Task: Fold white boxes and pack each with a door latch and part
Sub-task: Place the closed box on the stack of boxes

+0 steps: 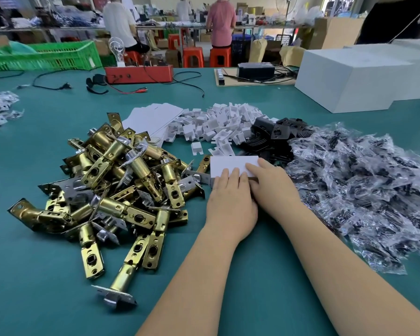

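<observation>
Hands are meeting over a small white box near the desk's middle: we are pressing it down with our left hand and right hand, fingers fairly straight, likely flattening its closing flap. Brass door latches are lying heaped just left; bagged parts are spreading toward the right edge.

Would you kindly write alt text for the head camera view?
Two bare hands, left and right, press a small white cardboard box on a teal table, between a brass door-latch pile and clear plastic bagged parts.
</observation>
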Demonstrator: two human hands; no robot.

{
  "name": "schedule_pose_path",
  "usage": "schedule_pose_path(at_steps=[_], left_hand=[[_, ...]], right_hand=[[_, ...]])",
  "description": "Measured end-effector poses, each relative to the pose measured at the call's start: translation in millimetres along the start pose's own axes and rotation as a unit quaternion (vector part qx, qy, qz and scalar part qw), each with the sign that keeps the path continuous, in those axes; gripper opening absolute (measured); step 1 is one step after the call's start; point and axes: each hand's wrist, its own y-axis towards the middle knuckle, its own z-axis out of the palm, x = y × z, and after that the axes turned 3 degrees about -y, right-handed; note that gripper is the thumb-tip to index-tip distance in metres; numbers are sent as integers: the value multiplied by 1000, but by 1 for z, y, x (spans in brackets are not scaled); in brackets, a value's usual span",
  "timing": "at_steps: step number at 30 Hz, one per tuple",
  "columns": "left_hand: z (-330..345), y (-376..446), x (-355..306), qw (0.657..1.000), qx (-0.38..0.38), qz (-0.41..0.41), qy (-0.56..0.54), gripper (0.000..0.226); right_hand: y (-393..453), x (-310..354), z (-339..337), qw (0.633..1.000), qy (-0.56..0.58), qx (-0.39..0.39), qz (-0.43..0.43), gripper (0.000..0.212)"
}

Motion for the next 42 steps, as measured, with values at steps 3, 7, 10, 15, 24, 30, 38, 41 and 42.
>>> schedule_pose_path(at_steps=[3, 7, 10, 15, 24, 30, 38, 41, 42], left_hand=[[1, 1, 2, 1000, 17, -4, -12, 62], [2, 1, 3, 999, 22, 4, -30, 64], [1, 0, 3, 999, 21, 6, -36, 64], [-14, 9, -7, 998, -6, -46, -32, 37], [-91, 113, 47, 979, 7, -192, 64, 38], [-91, 146, 103, 942, 37, -321, 92, 56], [-88, 149, 129, 937, 62, -268, 217, 27], [-87, 150, 126, 933, 40, -259, 245, 29], [-87, 148, 124, 933, 34, -252, 253, 29]], right_hand=[[0, 0, 1, 1000, 7, 2, 6, 44], [-2, 2, 1, 1000, 9, 16, 16, 45], [-7, 5, 1, 999, 32, 6, 23, 45], [-13, 10, -1, 998, 44, -9, 37, 45], [-15, 9, 1, 994, 86, -40, 54, 46], [-14, 4, 3, 994, 96, -32, 42, 48], [-9, 2, 3, 995, 90, -25, 37, 48], [-10, 2, 2, 995, 93, -19, 37, 47], [-11, 2, 2, 995, 94, -17, 37, 47]])
